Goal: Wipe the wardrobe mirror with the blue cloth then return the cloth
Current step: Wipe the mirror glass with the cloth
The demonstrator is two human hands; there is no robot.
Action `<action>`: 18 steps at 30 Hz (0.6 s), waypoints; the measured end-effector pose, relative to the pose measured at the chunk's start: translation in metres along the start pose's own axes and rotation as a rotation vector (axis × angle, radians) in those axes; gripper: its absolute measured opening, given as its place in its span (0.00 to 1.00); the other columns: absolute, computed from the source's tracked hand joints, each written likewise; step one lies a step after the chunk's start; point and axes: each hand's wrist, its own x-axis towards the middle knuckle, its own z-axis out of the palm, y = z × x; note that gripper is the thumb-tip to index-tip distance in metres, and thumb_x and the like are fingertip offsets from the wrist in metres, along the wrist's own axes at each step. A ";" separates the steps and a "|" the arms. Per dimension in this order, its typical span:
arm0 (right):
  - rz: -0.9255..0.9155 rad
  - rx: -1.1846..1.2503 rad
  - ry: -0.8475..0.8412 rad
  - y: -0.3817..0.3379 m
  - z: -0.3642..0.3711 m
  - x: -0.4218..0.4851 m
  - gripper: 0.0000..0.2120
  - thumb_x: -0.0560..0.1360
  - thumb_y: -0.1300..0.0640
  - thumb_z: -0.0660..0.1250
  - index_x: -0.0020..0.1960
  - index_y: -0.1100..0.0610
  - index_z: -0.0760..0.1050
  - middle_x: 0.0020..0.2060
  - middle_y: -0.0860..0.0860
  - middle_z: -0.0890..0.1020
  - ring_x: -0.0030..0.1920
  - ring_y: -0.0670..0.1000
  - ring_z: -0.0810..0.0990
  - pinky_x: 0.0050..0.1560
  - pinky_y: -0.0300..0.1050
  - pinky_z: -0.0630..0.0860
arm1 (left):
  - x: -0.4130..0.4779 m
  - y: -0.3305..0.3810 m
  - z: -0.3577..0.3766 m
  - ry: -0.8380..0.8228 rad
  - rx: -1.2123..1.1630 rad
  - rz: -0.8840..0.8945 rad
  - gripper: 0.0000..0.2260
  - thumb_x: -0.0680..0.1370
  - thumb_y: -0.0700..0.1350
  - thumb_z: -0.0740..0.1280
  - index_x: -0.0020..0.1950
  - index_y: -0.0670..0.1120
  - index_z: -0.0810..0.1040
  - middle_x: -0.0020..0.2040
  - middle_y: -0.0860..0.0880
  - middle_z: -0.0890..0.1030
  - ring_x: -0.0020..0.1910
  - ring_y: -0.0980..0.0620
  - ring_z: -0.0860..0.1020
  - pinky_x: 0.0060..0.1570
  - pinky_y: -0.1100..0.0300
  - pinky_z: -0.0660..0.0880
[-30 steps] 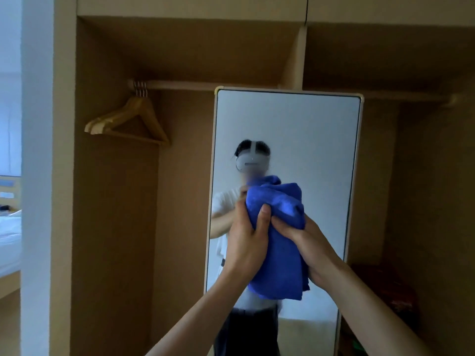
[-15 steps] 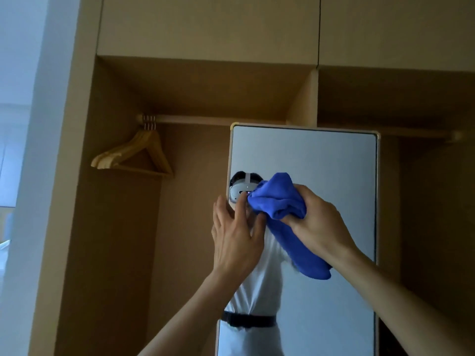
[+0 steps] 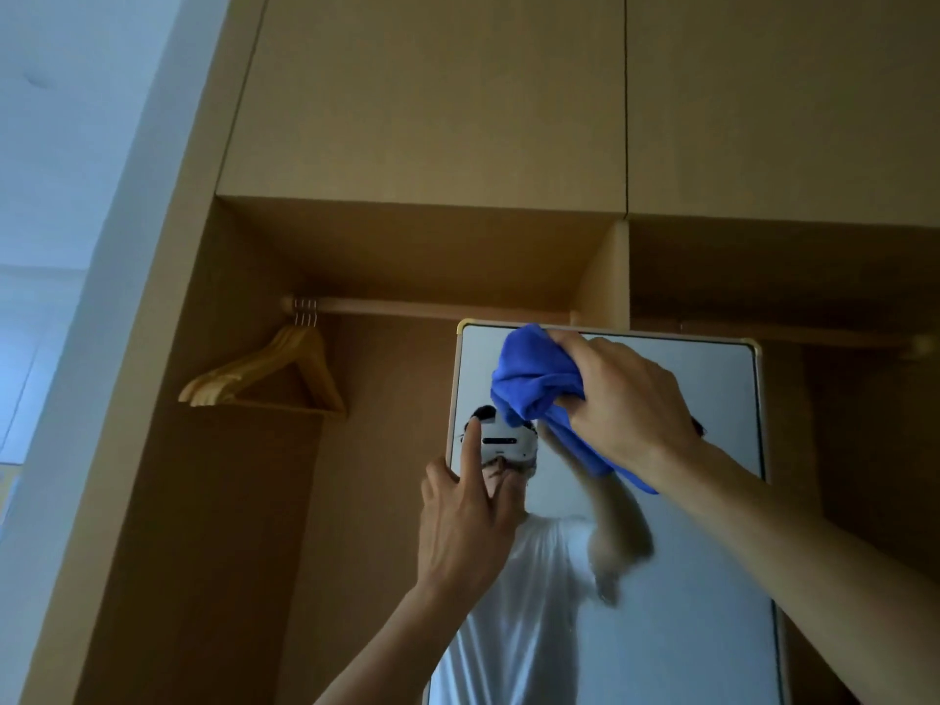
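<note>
The tall wardrobe mirror (image 3: pixel 712 501) with a pale frame stands upright inside the open wardrobe. My right hand (image 3: pixel 623 399) grips the bunched blue cloth (image 3: pixel 534 384) and holds it against the glass near the mirror's top left corner; a tail of cloth hangs down under my wrist. Lower down, my left hand (image 3: pixel 465 521) is raised at the mirror's left edge, index finger pointing up, the other fingers loosely bent, holding nothing. The mirror reflects a person in a white shirt.
A wooden rail (image 3: pixel 432 308) runs across the wardrobe above the mirror, with wooden hangers (image 3: pixel 269 374) at its left end. Closed upper cabinet doors (image 3: pixel 432 94) sit above. A vertical divider (image 3: pixel 605 272) stands behind the mirror's top. White wall lies at left.
My right hand has lifted the cloth from the mirror's middle up to its top left corner. My left hand has let go of the cloth and stayed lower. The view has tilted upward.
</note>
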 end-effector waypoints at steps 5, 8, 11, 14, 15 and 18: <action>-0.098 -0.007 0.089 -0.005 0.007 0.029 0.28 0.76 0.44 0.70 0.72 0.47 0.66 0.54 0.47 0.80 0.52 0.52 0.79 0.47 0.49 0.78 | -0.003 -0.008 0.009 0.022 0.049 0.003 0.35 0.81 0.66 0.56 0.81 0.64 0.38 0.52 0.49 0.65 0.51 0.50 0.66 0.53 0.54 0.73; -0.195 -0.115 0.121 -0.012 0.011 0.049 0.29 0.76 0.48 0.71 0.74 0.50 0.65 0.54 0.49 0.81 0.53 0.54 0.79 0.46 0.51 0.77 | -0.003 -0.010 0.011 0.032 0.045 0.009 0.37 0.81 0.65 0.58 0.80 0.65 0.36 0.51 0.50 0.65 0.49 0.51 0.66 0.49 0.57 0.70; -0.280 -0.192 0.120 -0.021 0.016 0.067 0.26 0.76 0.52 0.70 0.71 0.52 0.67 0.54 0.50 0.81 0.52 0.54 0.77 0.44 0.49 0.76 | -0.003 -0.015 0.010 0.038 0.046 0.024 0.38 0.81 0.62 0.61 0.80 0.66 0.36 0.52 0.50 0.66 0.49 0.51 0.68 0.50 0.57 0.74; -0.305 -0.198 0.140 -0.024 0.020 0.077 0.22 0.76 0.53 0.69 0.69 0.53 0.69 0.52 0.51 0.81 0.51 0.54 0.77 0.45 0.49 0.75 | -0.003 -0.020 0.009 0.027 0.052 0.046 0.39 0.81 0.61 0.62 0.80 0.65 0.36 0.52 0.50 0.70 0.49 0.54 0.67 0.52 0.60 0.73; -0.304 -0.185 0.139 -0.023 0.021 0.078 0.23 0.76 0.52 0.70 0.69 0.53 0.69 0.53 0.51 0.80 0.51 0.55 0.77 0.46 0.50 0.75 | -0.003 -0.021 0.010 0.023 0.048 0.048 0.39 0.81 0.60 0.62 0.80 0.65 0.36 0.52 0.50 0.71 0.49 0.55 0.66 0.52 0.62 0.72; -0.297 -0.152 0.118 -0.019 0.027 0.070 0.24 0.76 0.53 0.70 0.70 0.52 0.70 0.54 0.50 0.80 0.54 0.55 0.76 0.48 0.51 0.74 | -0.008 -0.022 0.011 0.031 0.016 0.040 0.40 0.80 0.60 0.64 0.80 0.67 0.37 0.51 0.51 0.71 0.47 0.58 0.66 0.44 0.68 0.68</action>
